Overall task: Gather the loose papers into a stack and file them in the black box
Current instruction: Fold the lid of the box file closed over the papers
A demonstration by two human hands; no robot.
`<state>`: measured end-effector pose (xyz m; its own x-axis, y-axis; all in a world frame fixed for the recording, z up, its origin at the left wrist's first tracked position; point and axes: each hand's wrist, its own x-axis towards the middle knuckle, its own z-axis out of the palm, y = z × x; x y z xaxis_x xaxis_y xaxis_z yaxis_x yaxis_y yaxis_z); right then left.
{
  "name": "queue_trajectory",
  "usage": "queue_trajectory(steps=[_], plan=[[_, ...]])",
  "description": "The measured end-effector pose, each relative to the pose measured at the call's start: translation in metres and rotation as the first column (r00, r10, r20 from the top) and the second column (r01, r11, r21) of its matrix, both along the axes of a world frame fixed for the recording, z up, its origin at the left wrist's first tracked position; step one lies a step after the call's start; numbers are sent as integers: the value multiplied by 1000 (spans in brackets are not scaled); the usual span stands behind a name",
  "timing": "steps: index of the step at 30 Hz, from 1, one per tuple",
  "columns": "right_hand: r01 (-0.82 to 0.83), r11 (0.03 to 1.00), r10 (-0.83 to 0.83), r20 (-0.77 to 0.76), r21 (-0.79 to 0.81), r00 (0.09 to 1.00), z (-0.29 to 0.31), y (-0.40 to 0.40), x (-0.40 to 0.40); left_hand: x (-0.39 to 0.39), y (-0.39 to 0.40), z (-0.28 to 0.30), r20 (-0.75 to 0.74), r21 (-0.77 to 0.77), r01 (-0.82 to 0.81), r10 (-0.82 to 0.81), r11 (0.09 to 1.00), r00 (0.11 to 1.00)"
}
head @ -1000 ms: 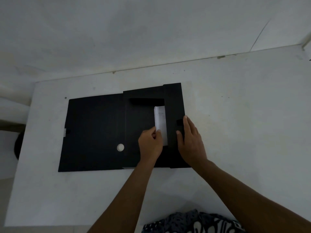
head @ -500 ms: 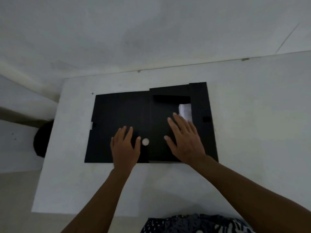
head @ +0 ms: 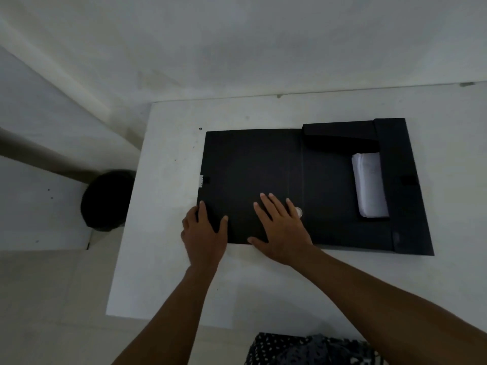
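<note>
The black box (head: 263, 164) lies unfolded flat on the white table (head: 171, 259). A strip of the white paper stack (head: 369, 185) shows in its right half, between inner flaps. My left hand (head: 204, 233) rests at the front left corner of the wide left cover panel, fingers over its edge. My right hand (head: 282, 230) lies flat, fingers spread, on the same panel near its front edge, partly covering a small white round spot (head: 299, 211). Neither hand holds anything that I can see.
A dark round bin (head: 108, 200) stands on the floor left of the table. The wall runs along the table's far edge. Patterned dark cloth (head: 311, 349) shows at the bottom of the view.
Both hands have moved left, off the papers and inner flaps onto the left cover panel. The head has turned left, so the box now sits further right in view.
</note>
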<state>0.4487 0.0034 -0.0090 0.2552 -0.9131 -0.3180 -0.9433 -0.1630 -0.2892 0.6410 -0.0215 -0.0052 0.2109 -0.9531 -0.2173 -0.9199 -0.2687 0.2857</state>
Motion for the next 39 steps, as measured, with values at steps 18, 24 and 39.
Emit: queue_trajectory(steps=[18, 24, 39], plan=[[482, 874, -333, 649, -59, 684, 69, -10, -21, 4, -45, 118, -807, 279, -212, 348, 937, 477], [647, 758, -389, 855, 86, 342, 146, -9, -78, -72, -18, 173, -936, 22, 185, -45, 982, 348], [808, 567, -608, 743, 161, 279, 148, 29, -204, -223, -16, 69, -426, -367, 412, -544, 834, 723]])
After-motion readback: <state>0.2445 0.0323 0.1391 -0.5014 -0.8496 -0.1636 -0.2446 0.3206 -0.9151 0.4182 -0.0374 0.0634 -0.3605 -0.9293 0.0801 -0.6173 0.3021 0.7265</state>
